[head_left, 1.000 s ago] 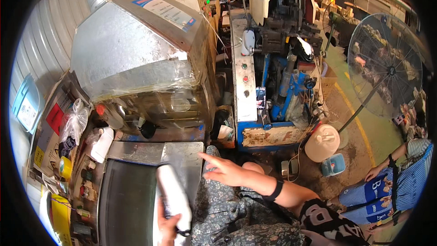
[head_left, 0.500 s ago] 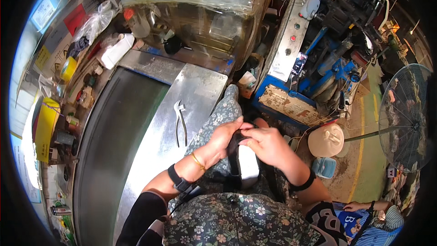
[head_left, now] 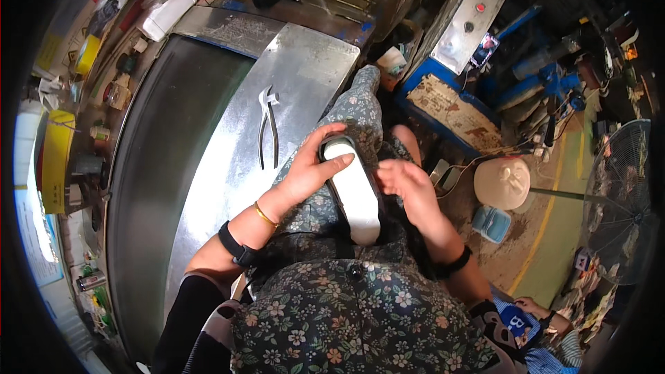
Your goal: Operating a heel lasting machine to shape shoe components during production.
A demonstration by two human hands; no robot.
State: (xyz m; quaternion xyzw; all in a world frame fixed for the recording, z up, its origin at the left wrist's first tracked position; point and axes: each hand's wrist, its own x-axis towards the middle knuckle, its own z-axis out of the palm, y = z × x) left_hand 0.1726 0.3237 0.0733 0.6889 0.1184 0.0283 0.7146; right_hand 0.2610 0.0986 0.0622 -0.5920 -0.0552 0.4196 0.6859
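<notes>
The upper of the shoe (head_left: 355, 194) is mostly hidden beneath its white, dark-edged sole, face-up over the lap (head_left: 303, 216). The left hand (head_left: 313, 167) grips its far end; whether the half-curled right hand (head_left: 410, 185) holds anything is unclear.

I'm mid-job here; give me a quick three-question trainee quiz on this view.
1. Which hand has its thumb on the white piece?
2. True or false: the pliers lie on the metal plate.
3. The basin beside the jug is: a) red, b) blue, c) yellow.

Key: 1. The left hand. 2. True. 3. b.
</notes>
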